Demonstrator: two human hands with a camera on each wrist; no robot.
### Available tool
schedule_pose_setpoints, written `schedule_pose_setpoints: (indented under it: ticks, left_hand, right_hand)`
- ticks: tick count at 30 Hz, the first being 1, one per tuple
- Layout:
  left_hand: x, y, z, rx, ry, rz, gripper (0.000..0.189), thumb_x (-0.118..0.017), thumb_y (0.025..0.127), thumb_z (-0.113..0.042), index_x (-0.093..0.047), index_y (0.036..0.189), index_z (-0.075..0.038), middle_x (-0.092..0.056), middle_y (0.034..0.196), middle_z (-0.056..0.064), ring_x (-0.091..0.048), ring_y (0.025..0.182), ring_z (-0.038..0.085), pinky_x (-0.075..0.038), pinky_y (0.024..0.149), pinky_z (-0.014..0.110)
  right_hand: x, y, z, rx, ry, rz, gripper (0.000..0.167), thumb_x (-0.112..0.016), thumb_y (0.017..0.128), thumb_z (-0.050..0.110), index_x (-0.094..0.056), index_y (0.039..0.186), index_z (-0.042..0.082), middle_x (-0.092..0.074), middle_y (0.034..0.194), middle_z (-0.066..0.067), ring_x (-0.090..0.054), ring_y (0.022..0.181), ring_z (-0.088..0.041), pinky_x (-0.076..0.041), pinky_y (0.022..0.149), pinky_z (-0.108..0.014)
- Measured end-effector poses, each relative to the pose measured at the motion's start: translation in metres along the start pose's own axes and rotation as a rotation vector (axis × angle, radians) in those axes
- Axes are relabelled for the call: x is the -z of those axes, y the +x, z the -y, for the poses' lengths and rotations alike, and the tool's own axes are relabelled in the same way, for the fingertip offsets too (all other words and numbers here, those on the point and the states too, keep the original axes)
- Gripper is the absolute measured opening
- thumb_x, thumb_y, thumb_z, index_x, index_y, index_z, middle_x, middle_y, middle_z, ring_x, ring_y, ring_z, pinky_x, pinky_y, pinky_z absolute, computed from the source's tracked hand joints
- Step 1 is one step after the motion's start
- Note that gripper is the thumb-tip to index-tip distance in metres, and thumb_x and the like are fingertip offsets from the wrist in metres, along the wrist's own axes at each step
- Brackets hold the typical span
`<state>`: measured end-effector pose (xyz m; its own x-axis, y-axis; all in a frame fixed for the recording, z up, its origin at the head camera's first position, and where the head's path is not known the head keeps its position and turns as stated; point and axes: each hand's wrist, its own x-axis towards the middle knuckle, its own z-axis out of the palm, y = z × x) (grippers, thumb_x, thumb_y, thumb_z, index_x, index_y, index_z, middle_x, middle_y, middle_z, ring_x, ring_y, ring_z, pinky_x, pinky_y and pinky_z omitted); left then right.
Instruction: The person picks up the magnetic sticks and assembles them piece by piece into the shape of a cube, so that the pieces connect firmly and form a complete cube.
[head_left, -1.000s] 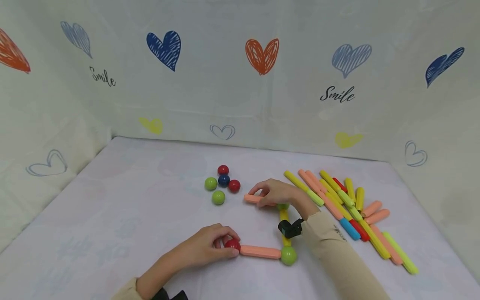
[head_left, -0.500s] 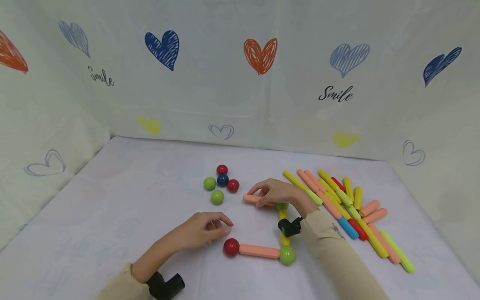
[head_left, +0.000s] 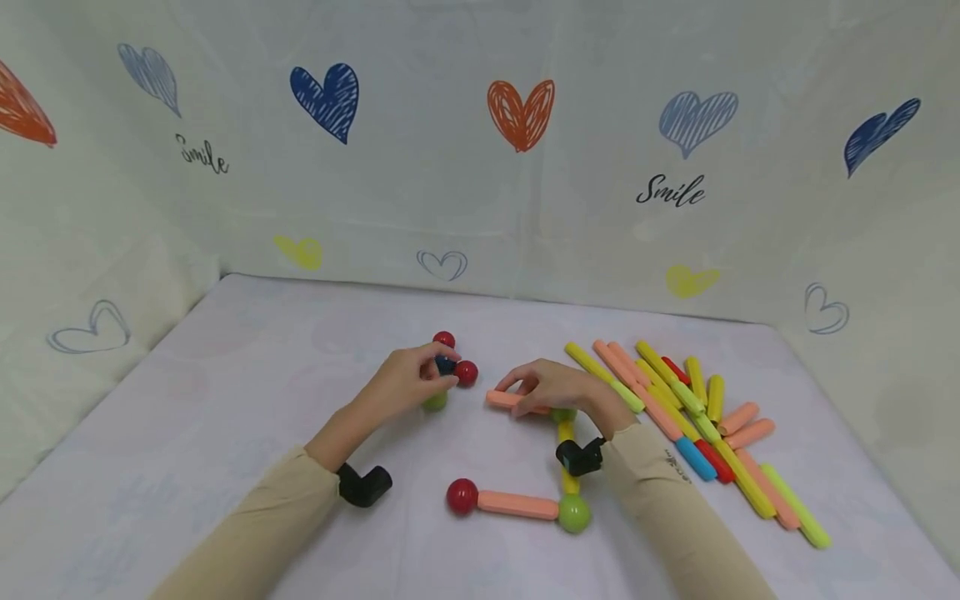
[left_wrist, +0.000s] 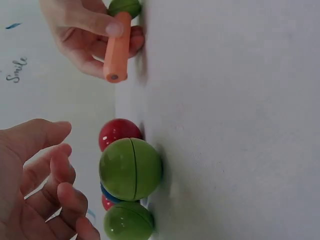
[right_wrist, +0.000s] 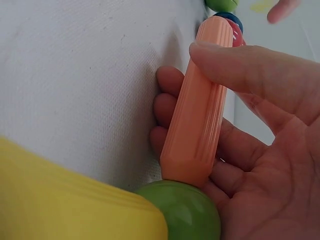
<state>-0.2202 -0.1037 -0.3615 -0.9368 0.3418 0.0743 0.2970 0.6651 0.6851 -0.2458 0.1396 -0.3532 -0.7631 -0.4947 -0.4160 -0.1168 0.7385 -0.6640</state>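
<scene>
My left hand [head_left: 405, 379] is over the cluster of loose balls, its fingers loosely bent with nothing between them. In the left wrist view, a green ball [left_wrist: 131, 169] is just beside the fingers. A red ball [head_left: 467, 373] and a blue ball [head_left: 446, 365] show near the fingertips in the head view; the hand partly covers the cluster. My right hand [head_left: 555, 387] grips a peach stick [right_wrist: 197, 110] between thumb and fingers. The stick's near end meets a green ball [right_wrist: 185, 207], which joins a yellow stick [right_wrist: 75, 195].
The yellow stick runs to a green corner ball [head_left: 574, 513], then a peach stick [head_left: 517, 504] ends at a red ball [head_left: 462, 497]. A pile of coloured sticks [head_left: 690, 417] lies on the right of the white table [head_left: 225, 467], before a heart-printed curtain [head_left: 420, 183].
My left hand has let go of the red ball at the end of the joined pieces and moved up and away to the loose balls. The right hand stays on its peach stick.
</scene>
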Motion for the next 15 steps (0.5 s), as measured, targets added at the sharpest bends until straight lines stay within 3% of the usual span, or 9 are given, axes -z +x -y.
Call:
schedule_pose_setpoints:
  ticks: [8, 12, 15]
  left_hand:
    - [-0.005, 0.027, -0.002, 0.019, 0.234, 0.067, 0.043, -0.071, 0.081, -0.033, -0.061, 0.119, -0.015, -0.052, 0.063, 0.002, -0.046, 0.057, 0.014, -0.036, 0.054, 0.024]
    - [-0.007, 0.032, -0.002, 0.029, 0.322, 0.096, 0.045, -0.072, 0.079, -0.037, -0.062, 0.117, -0.016, -0.064, 0.078, 0.002, -0.051, 0.068, 0.014, -0.043, 0.062, 0.026]
    - [-0.008, 0.034, -0.003, 0.037, 0.361, 0.108, 0.043, -0.072, 0.079, -0.037, -0.063, 0.116, -0.017, -0.066, 0.082, 0.001, -0.052, 0.071, 0.015, -0.045, 0.064, 0.026]
  right_hand:
    - [0.0, 0.0, -0.002, 0.007, -0.005, -0.007, 0.032, -0.068, 0.083, 0.018, -0.064, 0.116, 0.018, -0.06, 0.113, -0.008, -0.049, 0.101, -0.021, -0.043, 0.086, -0.035]
    - [0.0, 0.001, -0.002, 0.006, -0.008, -0.004, 0.032, -0.068, 0.083, 0.018, -0.064, 0.115, 0.019, -0.059, 0.112, -0.007, -0.049, 0.101, -0.021, -0.043, 0.084, -0.033]
    - [-0.001, 0.001, -0.002, 0.01, -0.001, -0.003, 0.032, -0.068, 0.084, 0.018, -0.065, 0.115, 0.018, -0.06, 0.111, -0.007, -0.049, 0.099, -0.021, -0.043, 0.082, -0.032]
